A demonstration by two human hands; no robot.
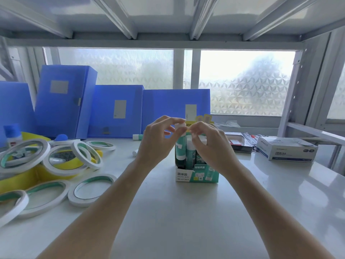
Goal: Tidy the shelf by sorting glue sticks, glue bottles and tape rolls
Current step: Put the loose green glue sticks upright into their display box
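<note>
A small teal and white display box (pixel 194 175) of glue sticks stands in the middle of the white shelf. Both hands hover over its top. My left hand (pixel 158 141) pinches the white cap of an upright glue stick (pixel 180 144) in the box. My right hand (pixel 209 144) has its fingertips closed on the white tops of the glue sticks beside it. Two loose glue sticks lie behind, one (pixel 137 136) near the blue boxes and one (pixel 135 152) closer. Several white tape rolls (pixel 89 189) lie at the left, some in a yellow box (pixel 22 179). A blue-capped glue bottle (pixel 12 135) stands at the far left.
Blue file boxes (pixel 115 111) line the back of the shelf before a frosted window. A white paper-clip carton (pixel 285 149) and a red and white pack (pixel 236 142) sit at the right. A shelf post (pixel 296 94) rises at the right.
</note>
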